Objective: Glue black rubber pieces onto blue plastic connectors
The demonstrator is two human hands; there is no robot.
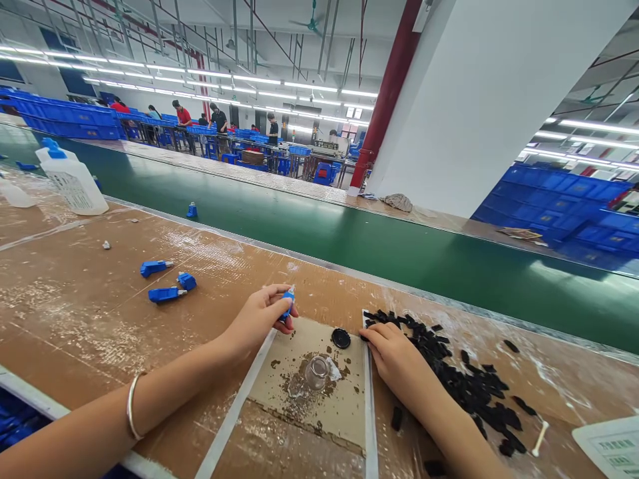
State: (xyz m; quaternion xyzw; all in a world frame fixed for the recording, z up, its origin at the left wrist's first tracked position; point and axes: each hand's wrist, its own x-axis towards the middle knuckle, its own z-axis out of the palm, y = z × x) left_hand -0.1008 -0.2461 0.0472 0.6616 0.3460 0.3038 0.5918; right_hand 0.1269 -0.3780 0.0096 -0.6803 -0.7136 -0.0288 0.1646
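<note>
Blue plastic part point(287, 305) is pinched between thumb and fingers of the L hand point(257, 320), which is mostly closed around it, w/ a metal bangle point(132, 406) on that wrist. R hand point(394, 362) sits low on the bench, fingers loosely curved, right at the edge of a big pile of small black pieces point(452, 372); can't tell if it's got hold of 1. Between the 2 hands there's a cardboard square point(344, 412) w/ brown residue, a small glass jar point(316, 372) on it and a round black cap point(341, 338) near its top edge. 3 more blue parts point(156, 267) lie on the brown-covered bench point(84, 319) to the left, well apart from the hands. Green conveyor belt point(349, 249) runs behind, w/ a white perforated container point(72, 181) at far left and co-workers point(218, 118) way down the room.
</note>
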